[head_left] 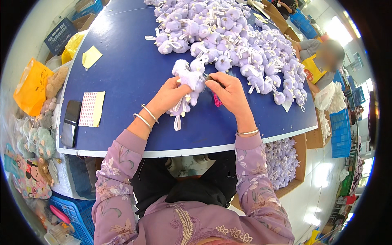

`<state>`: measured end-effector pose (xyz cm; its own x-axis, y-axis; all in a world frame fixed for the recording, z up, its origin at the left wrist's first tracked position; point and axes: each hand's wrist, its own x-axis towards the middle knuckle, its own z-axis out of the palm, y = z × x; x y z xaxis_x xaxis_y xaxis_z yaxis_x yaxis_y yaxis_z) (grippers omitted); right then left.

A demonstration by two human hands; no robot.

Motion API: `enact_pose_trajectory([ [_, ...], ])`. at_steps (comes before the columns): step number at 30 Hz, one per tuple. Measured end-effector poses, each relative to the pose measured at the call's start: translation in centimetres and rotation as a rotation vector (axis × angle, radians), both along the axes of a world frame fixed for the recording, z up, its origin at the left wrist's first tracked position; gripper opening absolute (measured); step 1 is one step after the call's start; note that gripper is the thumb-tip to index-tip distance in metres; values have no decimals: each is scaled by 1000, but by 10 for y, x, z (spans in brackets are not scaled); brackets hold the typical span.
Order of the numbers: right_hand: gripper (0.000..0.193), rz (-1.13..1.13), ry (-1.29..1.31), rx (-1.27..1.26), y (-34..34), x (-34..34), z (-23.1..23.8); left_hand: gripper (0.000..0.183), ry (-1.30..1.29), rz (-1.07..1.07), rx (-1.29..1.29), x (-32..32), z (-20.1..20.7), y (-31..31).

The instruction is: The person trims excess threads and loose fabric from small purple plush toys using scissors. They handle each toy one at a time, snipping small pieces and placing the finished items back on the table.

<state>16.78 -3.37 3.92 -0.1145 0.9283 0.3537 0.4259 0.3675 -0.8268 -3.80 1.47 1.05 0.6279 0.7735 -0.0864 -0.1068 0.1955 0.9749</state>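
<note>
One lavender plush toy [194, 80] sits pinched in the left hand [173, 94] at the frame's upper centre, presumably steadied for the dark-handled tool [217, 81] gripped by the right hand [229, 92].

Blue table [126, 61]. Left hand [173, 94] grips lilac plush toy [195, 83]; right hand [229, 93], just beside it, holds dark-handled tool [218, 80], tip at toy's right side, contact unclear. Heap of similar toys [228, 36], far side and right. At left: black phone [71, 122] beside red-patterned sheet [87, 109]. Far right: person in yellow apron [312, 68]. Near right, off table: carton [301, 157] of lilac toys.
</note>
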Motion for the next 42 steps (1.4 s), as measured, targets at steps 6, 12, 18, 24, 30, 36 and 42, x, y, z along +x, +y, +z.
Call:
enact_pose_trajectory([
  [6,20,40,-77,-54,-3,0,8,23,-31,-23,-27,0,-2,0],
  [12,20,78,-79,-23,-3,1,8,24,-23,-55,-28,0,0,-1],
  [18,18,75,-72,13,-3,-2,6,24,-24,-86,-34,-1,-2,0],
  [24,15,-30,486,-163,0,9,-2,26,27,-51,-27,2,3,-2],
  [30,17,26,149,-164,-3,-6,1,26,27,-52,-8,1,1,-2],
  [36,17,-491,150,63,11,26,-2,28,54,-64,24,2,-2,0],
  [42,25,-375,138,6,10,21,-5,29,113,-51,68,1,0,-1],
])
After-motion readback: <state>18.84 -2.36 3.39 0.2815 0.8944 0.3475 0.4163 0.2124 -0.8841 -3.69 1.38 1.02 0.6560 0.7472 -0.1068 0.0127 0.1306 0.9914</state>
